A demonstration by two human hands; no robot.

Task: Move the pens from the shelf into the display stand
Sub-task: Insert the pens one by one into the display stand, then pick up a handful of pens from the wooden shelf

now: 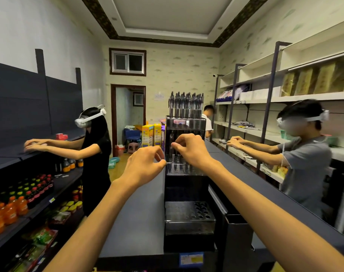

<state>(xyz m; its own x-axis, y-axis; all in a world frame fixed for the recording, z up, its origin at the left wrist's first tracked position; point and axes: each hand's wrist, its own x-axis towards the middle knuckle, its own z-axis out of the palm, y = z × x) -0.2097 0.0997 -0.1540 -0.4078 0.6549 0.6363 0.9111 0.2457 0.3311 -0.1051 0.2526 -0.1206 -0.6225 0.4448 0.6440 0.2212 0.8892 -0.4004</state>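
One tiered display stand [188, 193] sits on the dark shelf top [135, 218], toward its far edge. A dense row of pens [186, 105], too packed to count, fills its top tier. The left hand [145, 165] pinches the middle tier's left edge; the right hand [190, 149] grips a pen [172, 152] over the middle tier.
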